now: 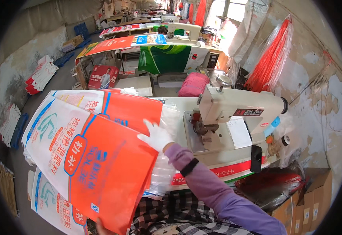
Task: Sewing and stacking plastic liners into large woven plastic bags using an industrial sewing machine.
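A flat orange and white printed sack (112, 164) lies slanted in front of me, over more sacks of the same print (135, 107). At its lower edge, my left hand (99, 226) is mostly cut off; the finger that shows is bent over the sack's edge. My right hand (157, 137), in a white glove, rests at the sack's right edge with its fingers spread. Clear plastic film (165, 168) shows beneath that hand. A cream sewing machine (237, 107) stands on the table to the right, its needle area beyond the right hand.
A pink thread cone (193, 84) stands behind the machine. On the table's right are a white paper (239, 132) and a dark phone-like slab (256, 158). Red and white strands (271, 58) hang on the wall. Cardboard boxes (312, 203) stand at lower right. Another sewing table (124, 45) lies ahead.
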The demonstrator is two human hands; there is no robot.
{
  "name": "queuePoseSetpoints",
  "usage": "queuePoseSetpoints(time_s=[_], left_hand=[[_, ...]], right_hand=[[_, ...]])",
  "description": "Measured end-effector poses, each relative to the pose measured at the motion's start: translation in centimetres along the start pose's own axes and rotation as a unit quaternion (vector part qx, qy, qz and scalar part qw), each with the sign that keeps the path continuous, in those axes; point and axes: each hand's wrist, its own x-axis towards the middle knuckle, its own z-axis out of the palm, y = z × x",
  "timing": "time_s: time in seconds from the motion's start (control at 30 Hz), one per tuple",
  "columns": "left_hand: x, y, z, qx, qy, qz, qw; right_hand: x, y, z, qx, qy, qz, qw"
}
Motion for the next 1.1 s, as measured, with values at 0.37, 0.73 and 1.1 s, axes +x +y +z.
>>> queuePoseSetpoints(time_s=[0.37,0.73,1.1], left_hand=[[1.3,-7.7,-6.9,0.281,0.393,0.130,0.866],[-15.9,-18.8,-16.6,0.322,0.572,0.024,0.754],[-3.2,-5.8,-14.1,0.586,0.379,0.245,0.673]], right_hand=[[-10.2,-2.5,5.4,0.055,-0.049,-0.205,0.976],[-19.7,-9.1,24.4,0.138,-0.325,-0.207,0.913],[-22.4,-6.8,14.0,0.318,-0.380,-0.134,0.858]])
